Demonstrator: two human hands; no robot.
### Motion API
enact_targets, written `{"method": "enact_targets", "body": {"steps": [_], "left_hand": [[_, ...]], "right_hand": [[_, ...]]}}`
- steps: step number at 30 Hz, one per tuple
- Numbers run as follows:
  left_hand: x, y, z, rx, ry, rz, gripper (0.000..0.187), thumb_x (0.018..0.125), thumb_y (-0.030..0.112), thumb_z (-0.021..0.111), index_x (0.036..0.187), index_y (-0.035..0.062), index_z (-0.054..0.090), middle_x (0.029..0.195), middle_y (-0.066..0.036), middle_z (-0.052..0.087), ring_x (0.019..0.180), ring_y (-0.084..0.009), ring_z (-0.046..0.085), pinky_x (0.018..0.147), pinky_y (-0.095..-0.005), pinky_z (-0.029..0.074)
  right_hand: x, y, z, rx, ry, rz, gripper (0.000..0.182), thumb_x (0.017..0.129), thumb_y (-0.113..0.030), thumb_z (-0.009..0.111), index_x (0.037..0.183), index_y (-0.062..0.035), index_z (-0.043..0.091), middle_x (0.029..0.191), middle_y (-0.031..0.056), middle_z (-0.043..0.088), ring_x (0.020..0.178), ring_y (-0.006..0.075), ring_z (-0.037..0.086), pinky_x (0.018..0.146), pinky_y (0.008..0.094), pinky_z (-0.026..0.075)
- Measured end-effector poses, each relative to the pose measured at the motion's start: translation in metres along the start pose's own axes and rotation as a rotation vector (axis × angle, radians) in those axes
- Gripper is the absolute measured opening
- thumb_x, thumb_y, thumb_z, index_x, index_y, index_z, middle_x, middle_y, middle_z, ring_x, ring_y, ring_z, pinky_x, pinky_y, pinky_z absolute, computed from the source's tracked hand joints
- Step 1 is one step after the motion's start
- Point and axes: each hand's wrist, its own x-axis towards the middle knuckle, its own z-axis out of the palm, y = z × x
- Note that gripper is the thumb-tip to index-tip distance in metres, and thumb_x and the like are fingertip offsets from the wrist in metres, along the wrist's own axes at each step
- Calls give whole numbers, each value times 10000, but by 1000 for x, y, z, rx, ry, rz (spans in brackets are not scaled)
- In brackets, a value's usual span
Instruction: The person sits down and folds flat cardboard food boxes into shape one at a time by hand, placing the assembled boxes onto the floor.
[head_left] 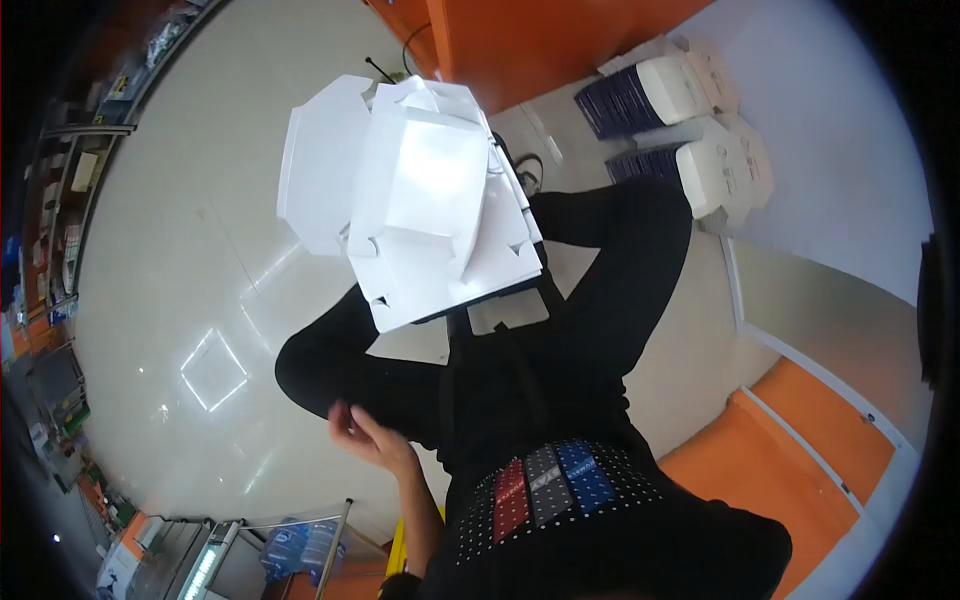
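A partly folded white cardboard box (pixel 430 170) sits on top of a stack of flat white cardboard sheets (pixel 500 270), in front of my knees. One wide flap (pixel 325 170) of the cardboard sticks out to the left. My left hand (pixel 370 440) is beside my left thigh, away from the cardboard. Its fingers are a little blurred and loosely curled, with the thumb apart and nothing seen in them. My right hand is out of view; only the dark sleeve (pixel 750 545) on that side shows.
Two piles of folded boxes (pixel 665 95) stand on the floor by the wall at upper right. An orange panel (pixel 540 45) rises behind the stack. Shelves (pixel 70 200) line the far left. Large water bottles (pixel 300 545) stand in a metal rack at lower left.
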Motion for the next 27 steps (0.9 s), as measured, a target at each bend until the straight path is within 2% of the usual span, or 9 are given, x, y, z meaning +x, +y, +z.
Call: {"method": "enact_targets", "body": {"steps": [1, 2, 3, 4, 7, 12, 21, 27], "left_hand": [[-28, -27, -34, 121, -29, -161, 384, 1029, 136, 551, 1355, -50, 470, 1326, -196, 523, 1253, -304, 505, 1073, -411, 399], [-69, -71, -70, 304, -92, -176, 464, 1026, 169, 559, 1407, -61, 431, 1362, -218, 502, 1317, -336, 458, 1097, -449, 392], [-117, -155, -104, 285, -177, -195, 517, 1018, 191, 575, 1432, -67, 406, 1362, -231, 515, 1308, -362, 484, 1094, -477, 410], [-140, -185, -87, 350, -283, -261, 514, 1018, 192, 573, 1430, -68, 411, 1362, -233, 517, 1307, -362, 486, 1094, -476, 411], [-122, -181, 4, 421, -397, -376, 505, 1018, 197, 567, 1421, -72, 424, 1362, -237, 523, 1303, -363, 492, 1094, -473, 413], [-90, -173, 49, 424, -450, -392, 493, 1018, 205, 556, 1407, -78, 447, 1363, -243, 533, 1298, -363, 502, 1094, -467, 416], [-65, -177, 60, 386, -459, -389, 478, 1019, 220, 537, 1381, -89, 488, 1364, -255, 551, 1288, -365, 521, 1094, -458, 421], [-61, -194, 34, 367, -470, -408, 474, 1019, 230, 524, 1364, -96, 515, 1365, -262, 563, 1282, -366, 533, 1094, -451, 424]], "right_hand": [[0, 0, 7, 23, 4, 61, 243, 1014, -176, 508, 1164, -7, 596, 1043, 162, 669, 950, 222, 631, 855, 380, 507], [7, -4, 11, 40, 20, 89, 246, 1012, -182, 508, 1161, -9, 600, 1042, 164, 670, 951, 228, 632, 855, 384, 507], [20, -8, 11, 49, 50, 96, 250, 1010, -188, 509, 1158, -10, 603, 1042, 166, 671, 952, 233, 633, 855, 388, 508], [35, -14, 9, 61, 74, 101, 253, 1008, -194, 509, 1155, -12, 607, 1041, 168, 671, 953, 239, 635, 855, 392, 508], [86, -44, -11, 87, 122, 130, 265, 1002, -212, 511, 1145, -16, 617, 1040, 175, 674, 956, 255, 638, 855, 405, 510], [108, -74, -32, 81, 147, 163, 285, 993, -242, 513, 1128, -23, 635, 1038, 186, 678, 962, 283, 644, 855, 425, 513], [125, -78, -40, 57, 145, 150, 324, 976, -295, 518, 1098, -35, 666, 1033, 206, 686, 972, 332, 655, 854, 461, 519], [126, -62, -47, 41, 115, 147, 351, 964, -331, 521, 1079, -44, 688, 1030, 219, 691, 979, 365, 662, 854, 486, 523]]}}
